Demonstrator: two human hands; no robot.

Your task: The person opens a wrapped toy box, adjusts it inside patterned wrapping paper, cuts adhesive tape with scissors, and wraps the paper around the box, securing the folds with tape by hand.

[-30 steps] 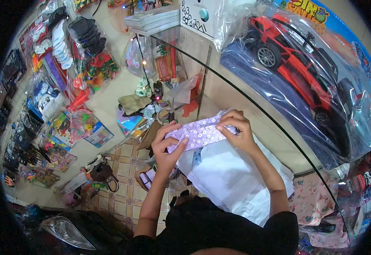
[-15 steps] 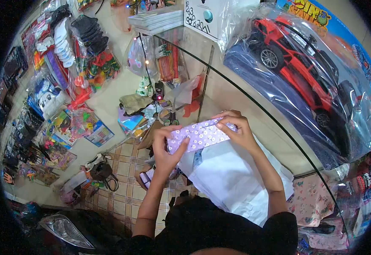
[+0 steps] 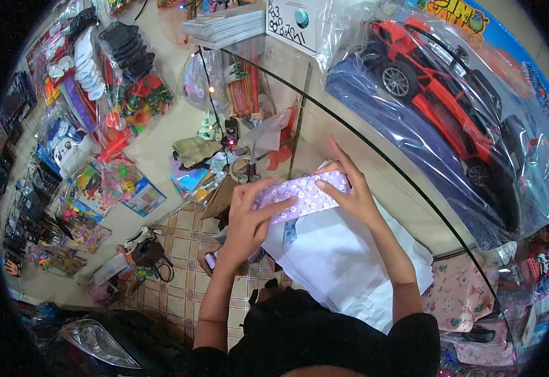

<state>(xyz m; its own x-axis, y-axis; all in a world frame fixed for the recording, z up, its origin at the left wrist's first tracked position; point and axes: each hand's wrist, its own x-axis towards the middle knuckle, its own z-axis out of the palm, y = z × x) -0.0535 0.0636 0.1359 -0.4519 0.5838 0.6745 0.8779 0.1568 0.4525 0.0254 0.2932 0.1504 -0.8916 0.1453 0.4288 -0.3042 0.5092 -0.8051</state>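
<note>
We pinch the floral strip (image 3: 308,198) near either end with left hand (image 3: 247,217) and right hand (image 3: 355,196). Uneven pulling could crease it or slip it loose.

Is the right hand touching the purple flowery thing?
Touching. In the head view, the right hand has its thumb lying on top of the purple flowery thing.

Here we have a plain black top (image 3: 331,333), and we spot short sleeves: the right sleeve (image 3: 416,333) matte black, the left sleeve (image 3: 210,359) just as dark. Out come slim, bare forearms (image 3: 396,261), and we follow them to a bare left hand (image 3: 249,213) and bare right hand (image 3: 355,191), both with slender fingers (image 3: 343,158).
</note>
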